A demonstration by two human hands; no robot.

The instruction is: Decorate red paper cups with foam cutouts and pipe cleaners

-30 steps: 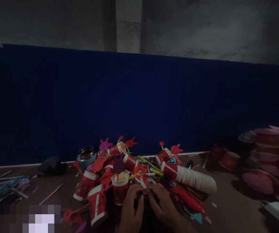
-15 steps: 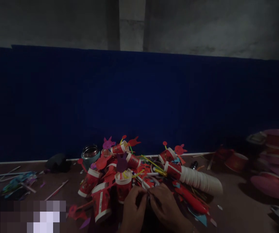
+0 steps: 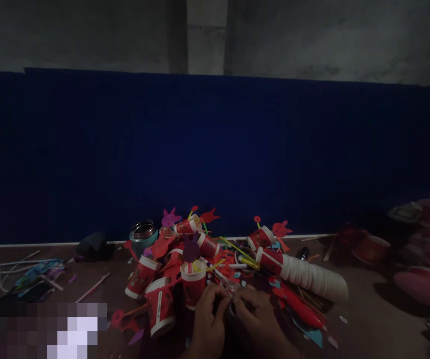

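Observation:
Close together at the bottom centre, both my hands are closed in a pinch. My left hand [image 3: 210,319] and my right hand [image 3: 256,316] meet at the fingertips around a small pale, see-through-looking piece [image 3: 229,284], too dim to name. Just left of my left hand stands a red paper cup [image 3: 193,289] with a dark purple paper cutout on it. Another red paper cup [image 3: 159,306] leans beside it. To the right of my right hand lie a long red object [image 3: 303,306] and a stack of nested paper cups [image 3: 312,276] on its side.
Behind the cups is an open teal flask [image 3: 143,239]. Straws and coloured scraps [image 3: 37,276] lie at the left. More red cups and pink pieces [image 3: 424,286] stand at the right. A blue wall panel [image 3: 215,149] bounds the table's back.
The view has shifted slightly, moving the scene a little to the right. My fingertips stay together, while the pale loop seen beyond them now looks smaller and flatter.

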